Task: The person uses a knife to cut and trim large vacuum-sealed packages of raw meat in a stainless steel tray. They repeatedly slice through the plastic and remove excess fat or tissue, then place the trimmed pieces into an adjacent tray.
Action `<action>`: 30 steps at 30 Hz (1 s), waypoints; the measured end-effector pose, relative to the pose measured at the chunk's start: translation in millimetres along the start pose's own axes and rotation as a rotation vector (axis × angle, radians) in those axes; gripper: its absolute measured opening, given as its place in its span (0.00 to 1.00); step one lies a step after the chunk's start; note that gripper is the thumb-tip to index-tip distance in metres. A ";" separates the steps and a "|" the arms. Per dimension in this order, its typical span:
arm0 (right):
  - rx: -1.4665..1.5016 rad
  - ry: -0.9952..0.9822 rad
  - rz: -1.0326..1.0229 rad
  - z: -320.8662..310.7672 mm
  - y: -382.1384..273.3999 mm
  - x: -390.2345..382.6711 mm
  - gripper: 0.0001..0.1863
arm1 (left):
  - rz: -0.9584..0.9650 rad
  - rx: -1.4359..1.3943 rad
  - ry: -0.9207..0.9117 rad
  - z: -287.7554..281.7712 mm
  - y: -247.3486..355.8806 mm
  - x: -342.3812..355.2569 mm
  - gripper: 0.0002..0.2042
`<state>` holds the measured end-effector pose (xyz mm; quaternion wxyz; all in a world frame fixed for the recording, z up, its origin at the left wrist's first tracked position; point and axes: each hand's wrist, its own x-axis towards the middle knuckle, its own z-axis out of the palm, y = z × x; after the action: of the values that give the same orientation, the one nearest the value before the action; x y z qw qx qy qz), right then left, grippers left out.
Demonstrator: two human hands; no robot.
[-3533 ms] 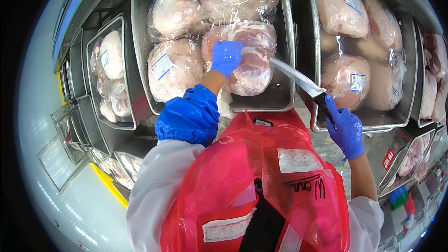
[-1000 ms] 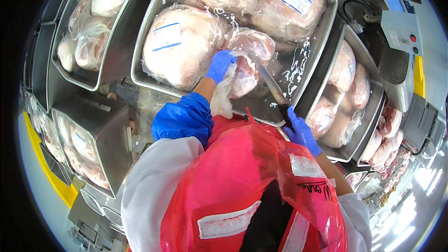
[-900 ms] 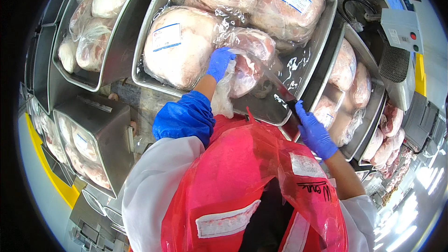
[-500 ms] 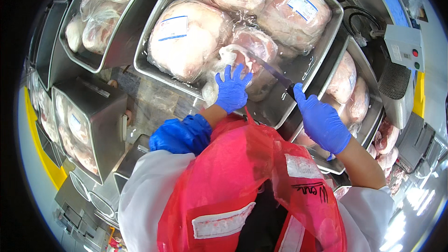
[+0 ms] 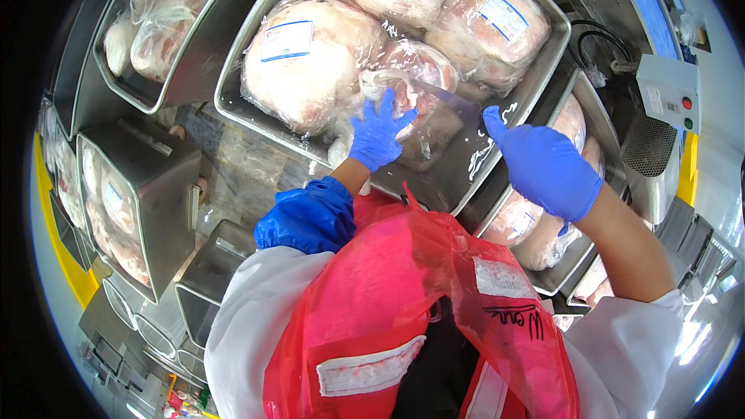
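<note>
A metal bin [image 5: 230, 81] holds several big pieces of raw meat wrapped in clear plastic, one of them a large piece [image 5: 303, 70] with a white label. My left hand [image 5: 376, 133], in a blue glove, rests with fingers spread at the edge of a smaller pink piece of meat [image 5: 427, 64] and its loose plastic bag. In its blue glove, my right hand [image 5: 547, 164] is closed round the handle of a knife, over the bin's right side. The blade [image 5: 458, 105] points left across this piece; its tip meets the plastic. The handle is hidden by my fingers.
More bins of bagged meat stand around: one at upper left [image 5: 161, 93], one at left [image 5: 143, 209] and one at right [image 5: 613, 120]. A grey control box [image 5: 669, 93] with red and green buttons is at far right. Tiled floor [image 5: 240, 147] shows between the bins.
My right hand has moved right and slightly down, and the blade has drawn back to the right. My left hand has shifted a little left, still spread at the bag.
</note>
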<state>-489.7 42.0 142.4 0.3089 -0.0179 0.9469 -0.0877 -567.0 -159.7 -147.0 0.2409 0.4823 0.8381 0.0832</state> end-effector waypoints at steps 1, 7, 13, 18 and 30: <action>-0.017 -0.017 -0.021 -4.1 1.2 4.4 0.36 | 0.011 -0.001 0.008 1.4 -2.8 0.9 0.39; -0.108 -0.094 -0.025 -18.6 -9.3 28.7 0.34 | -0.001 -0.027 0.009 20.7 -12.1 9.6 0.37; 0.226 -0.105 0.224 34.6 2.0 18.3 0.36 | 0.083 -0.126 0.100 46.8 -30.1 18.0 0.36; 0.484 0.065 0.302 112.6 -7.2 -3.5 0.37 | 0.101 -0.091 0.171 41.5 -29.5 16.8 0.35; 0.738 0.155 0.433 162.1 -10.6 -63.3 0.37 | -0.192 -0.145 -0.037 16.8 -37.7 106.5 0.17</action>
<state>-343.4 12.1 52.4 0.2339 0.2991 0.8545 -0.3546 -632.5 -90.6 -210.0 0.2974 0.3828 0.8676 0.1111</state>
